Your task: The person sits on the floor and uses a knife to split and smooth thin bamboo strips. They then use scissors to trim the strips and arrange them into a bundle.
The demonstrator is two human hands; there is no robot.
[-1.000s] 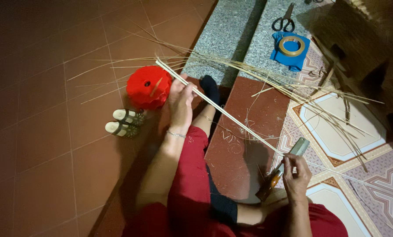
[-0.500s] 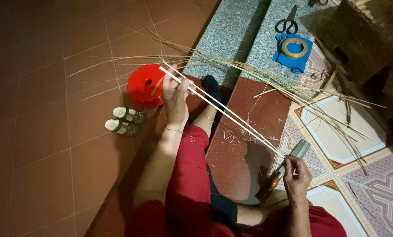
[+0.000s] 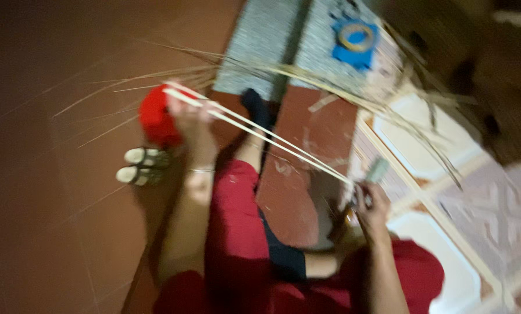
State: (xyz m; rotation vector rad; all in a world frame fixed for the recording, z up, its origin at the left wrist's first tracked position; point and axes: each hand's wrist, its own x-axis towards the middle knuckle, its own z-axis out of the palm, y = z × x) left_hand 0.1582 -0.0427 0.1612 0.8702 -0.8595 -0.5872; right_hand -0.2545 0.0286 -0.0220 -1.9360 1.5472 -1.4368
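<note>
Two hands (image 3: 193,119) working, two pale bamboo strips (image 3: 260,132) stretching between them, one red ball (image 3: 156,119) lying, two small sandals (image 3: 141,166) sitting, one blue tape roll (image 3: 356,39) resting.

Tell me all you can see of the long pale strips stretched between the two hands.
The pale strips look like two thin, flat, straw-coloured slivers, possibly split bamboo, running nearly parallel. They slant from the left hand, which holds their upper ends beside a red round object, down to the right hand, where they converge. They pass above a reddish-brown board. Blur hides finer detail.
</note>
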